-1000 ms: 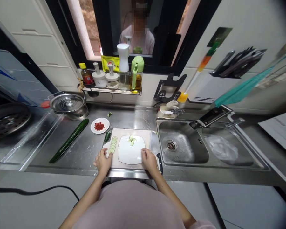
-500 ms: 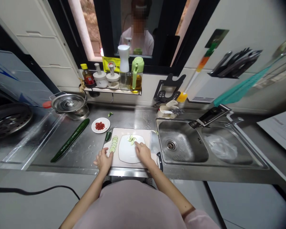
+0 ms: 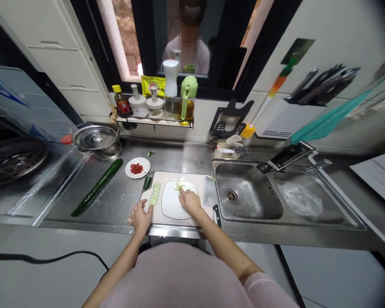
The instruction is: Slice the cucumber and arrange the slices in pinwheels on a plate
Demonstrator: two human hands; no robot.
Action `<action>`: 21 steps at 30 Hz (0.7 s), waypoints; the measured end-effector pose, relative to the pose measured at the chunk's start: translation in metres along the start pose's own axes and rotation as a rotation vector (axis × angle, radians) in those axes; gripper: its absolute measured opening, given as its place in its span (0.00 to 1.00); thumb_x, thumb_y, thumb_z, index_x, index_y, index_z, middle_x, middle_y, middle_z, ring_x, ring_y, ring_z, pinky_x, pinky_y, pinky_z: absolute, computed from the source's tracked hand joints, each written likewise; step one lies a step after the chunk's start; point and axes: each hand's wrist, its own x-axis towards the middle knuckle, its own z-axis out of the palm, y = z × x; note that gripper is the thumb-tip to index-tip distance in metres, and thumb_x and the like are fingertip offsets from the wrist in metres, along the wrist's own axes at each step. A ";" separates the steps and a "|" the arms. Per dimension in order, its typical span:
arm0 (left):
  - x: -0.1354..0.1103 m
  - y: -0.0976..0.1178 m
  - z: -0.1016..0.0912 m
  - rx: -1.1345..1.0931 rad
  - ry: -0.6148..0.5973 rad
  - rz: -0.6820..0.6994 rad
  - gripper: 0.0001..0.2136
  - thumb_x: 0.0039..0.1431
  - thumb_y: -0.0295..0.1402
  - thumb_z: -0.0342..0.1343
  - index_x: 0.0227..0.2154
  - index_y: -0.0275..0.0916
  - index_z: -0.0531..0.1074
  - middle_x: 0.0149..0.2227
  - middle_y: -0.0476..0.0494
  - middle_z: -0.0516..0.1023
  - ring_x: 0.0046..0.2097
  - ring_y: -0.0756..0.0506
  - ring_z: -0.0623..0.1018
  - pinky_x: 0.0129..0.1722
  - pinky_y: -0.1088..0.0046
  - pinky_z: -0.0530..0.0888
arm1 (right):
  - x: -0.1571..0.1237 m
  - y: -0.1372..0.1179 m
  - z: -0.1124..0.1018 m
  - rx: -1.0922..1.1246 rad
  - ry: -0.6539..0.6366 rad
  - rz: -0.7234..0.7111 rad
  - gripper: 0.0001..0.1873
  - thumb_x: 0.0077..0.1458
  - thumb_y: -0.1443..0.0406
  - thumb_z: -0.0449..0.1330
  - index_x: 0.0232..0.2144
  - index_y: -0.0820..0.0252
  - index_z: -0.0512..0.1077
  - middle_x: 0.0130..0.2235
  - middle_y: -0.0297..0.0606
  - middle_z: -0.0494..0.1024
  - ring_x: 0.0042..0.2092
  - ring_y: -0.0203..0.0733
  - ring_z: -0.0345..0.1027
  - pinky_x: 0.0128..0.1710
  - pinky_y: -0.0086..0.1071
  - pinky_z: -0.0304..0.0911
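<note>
Here's the steel worktop [image 3: 115, 201], carrying everything, and in front of the person lies the cutting board [image 3: 192, 176], likely placed there so both hands reach it easily. On it sits the squarish white plate [image 3: 173, 203], right between the hands. The whole cucumber [image 3: 98, 188] lies slanted off to the left, presumably kept out of the way.

Now the hands! The left hand [image 3: 141, 215] rests at the board's left edge, fingers loosely spread, thumb near the lowest slice, gripping nothing that I can see; it may be steadying the board. The right hand [image 3: 191, 202] leans over the plate, index finger stretched out and the others curled, seemingly for fine positioning; whether it pinches a slice, I cannot tell. The knife [image 3: 209, 191] lies along the board's right side, seemingly parked there.

Smaller now: the dish of red pieces [image 3: 128, 173] stands beyond the board's left corner, and the row of cucumber slices [image 3: 155, 193] overlaps neatly within reach. Up on the plate's far half, the slice cluster [image 3: 179, 185] sits at the right fingertip.

And the change? A second ago the right hand was at the plate's right edge; now it's in at the cluster, partly covering it, while the left holds its place.
</note>
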 end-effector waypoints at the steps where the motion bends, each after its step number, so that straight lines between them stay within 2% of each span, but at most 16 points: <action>1: 0.000 0.000 0.000 -0.002 0.000 0.001 0.17 0.56 0.40 0.53 0.48 0.45 0.70 0.45 0.41 0.73 0.49 0.37 0.69 0.50 0.55 0.60 | 0.000 0.000 0.000 0.005 0.003 -0.002 0.26 0.64 0.57 0.44 0.63 0.50 0.56 0.50 0.46 0.71 0.47 0.46 0.66 0.43 0.35 0.58; 21: -0.002 0.003 -0.003 -0.002 0.002 0.019 0.16 0.56 0.40 0.53 0.48 0.45 0.70 0.46 0.40 0.73 0.49 0.37 0.70 0.50 0.54 0.59 | 0.002 0.000 -0.003 0.011 -0.004 -0.012 0.25 0.63 0.58 0.45 0.62 0.51 0.58 0.49 0.46 0.73 0.46 0.47 0.68 0.43 0.35 0.58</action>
